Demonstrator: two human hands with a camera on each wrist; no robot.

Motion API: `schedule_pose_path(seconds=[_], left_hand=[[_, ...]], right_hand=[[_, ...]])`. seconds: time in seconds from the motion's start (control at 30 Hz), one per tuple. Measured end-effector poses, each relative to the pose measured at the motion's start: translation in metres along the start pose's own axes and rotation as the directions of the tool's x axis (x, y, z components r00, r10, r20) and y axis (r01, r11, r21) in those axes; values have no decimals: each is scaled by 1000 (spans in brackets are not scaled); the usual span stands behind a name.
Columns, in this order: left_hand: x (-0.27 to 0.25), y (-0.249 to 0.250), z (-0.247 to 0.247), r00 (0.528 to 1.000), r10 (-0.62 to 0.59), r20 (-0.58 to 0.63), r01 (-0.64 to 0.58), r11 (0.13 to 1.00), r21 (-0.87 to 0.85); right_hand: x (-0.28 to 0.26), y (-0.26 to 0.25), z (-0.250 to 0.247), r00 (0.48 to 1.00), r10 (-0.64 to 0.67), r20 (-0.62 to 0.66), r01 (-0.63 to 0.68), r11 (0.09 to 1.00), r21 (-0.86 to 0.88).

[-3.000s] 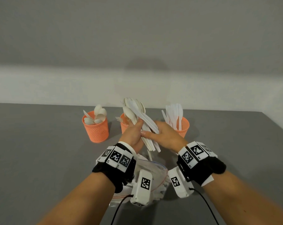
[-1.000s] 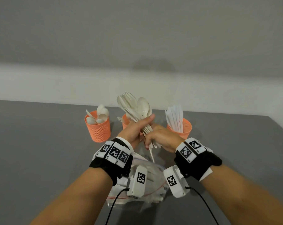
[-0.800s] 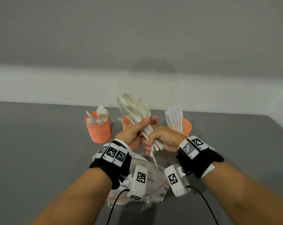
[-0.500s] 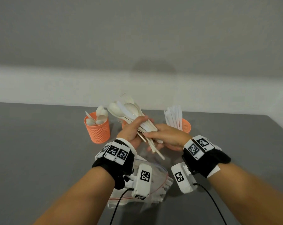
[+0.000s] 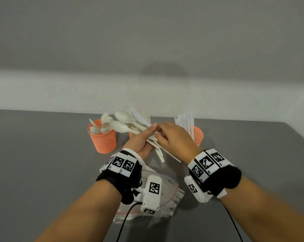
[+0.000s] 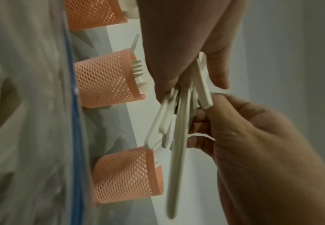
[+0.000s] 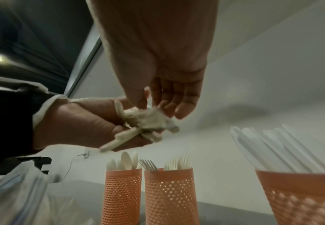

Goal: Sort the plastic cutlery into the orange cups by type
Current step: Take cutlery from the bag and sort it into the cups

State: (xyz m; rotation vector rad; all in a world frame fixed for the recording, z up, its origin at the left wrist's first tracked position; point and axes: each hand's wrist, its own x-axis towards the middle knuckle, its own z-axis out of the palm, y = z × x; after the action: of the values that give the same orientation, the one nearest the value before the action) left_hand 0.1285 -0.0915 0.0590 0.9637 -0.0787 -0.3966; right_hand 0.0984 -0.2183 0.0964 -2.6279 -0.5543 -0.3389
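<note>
My left hand (image 5: 146, 138) grips a bundle of white plastic cutlery (image 5: 130, 124), spoon and fork heads fanned up and left, handles (image 6: 179, 121) sticking out below the palm. My right hand (image 5: 160, 135) reaches over from the right, and its fingertips (image 6: 193, 137) pinch at handles in the bundle. Behind the hands stand three orange mesh cups: the left one (image 5: 102, 138) holds spoons, the middle one (image 7: 169, 194) holds forks and is mostly hidden in the head view, and the right one (image 5: 198, 135) holds knives.
A clear zip bag (image 5: 167, 189) holding more white cutlery lies on the grey table (image 5: 43, 172) under my wrists. A pale wall runs behind the cups. The table's right edge (image 5: 301, 137) angles in at the far right.
The bundle has tipped from upright to leaning left, its heads now over the spoon cup. My right hand has slid from the lower handles up onto the bundle's middle.
</note>
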Motion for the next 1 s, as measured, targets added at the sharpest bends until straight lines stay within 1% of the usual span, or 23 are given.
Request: schedule_pose_path(seconds=[0.07,0.17,0.27,0.33,0.4,0.47,0.53,0.6,0.67,0.7,0.77,0.87,0.93,1.0], left_hand=[[2,-4,-3,997,21,-69,-24,999,-45],[4,-8,-3,987,46,-152,-53,998,-44],[3,-11,-2,982,80,-169,-91,994,-58],[3,-11,-2,983,89,-163,-99,994,-55],[4,-11,-2,980,110,-165,-115,993,-26],[6,-9,-4,978,118,-173,-123,992,-16],[7,-6,-4,981,87,-173,-92,996,-19],[6,-4,-3,982,52,-180,-56,998,-17],[6,-2,-3,980,56,-190,-66,997,-49],[6,-2,-3,979,61,-194,-74,995,-61],[5,-3,1,980,62,-189,-71,996,-45],[2,-4,6,980,54,-193,-58,998,-14],[-1,-5,7,982,40,-186,-42,999,-9],[-4,-4,7,986,26,-163,-28,1000,-9]], right_hand=[[1,-3,-1,999,6,35,-4,998,-68],[-1,-6,-1,998,26,61,-21,996,-91],[0,-5,-2,989,93,111,-82,992,-97],[1,-2,-4,976,131,176,-130,991,-14],[1,3,-6,972,123,199,-150,981,127],[2,10,-9,982,122,141,-153,961,231],[5,19,-17,988,155,8,-151,947,285],[10,34,-27,968,206,-141,-162,949,269],[14,53,-33,941,252,-225,-208,958,199],[14,63,-33,931,276,-241,-242,957,162],[12,81,-26,914,331,-234,-319,943,90],[5,105,-4,892,431,-136,-433,901,15],[1,114,8,883,457,-108,-461,887,-21],[-1,112,11,889,427,-164,-437,899,-31]])
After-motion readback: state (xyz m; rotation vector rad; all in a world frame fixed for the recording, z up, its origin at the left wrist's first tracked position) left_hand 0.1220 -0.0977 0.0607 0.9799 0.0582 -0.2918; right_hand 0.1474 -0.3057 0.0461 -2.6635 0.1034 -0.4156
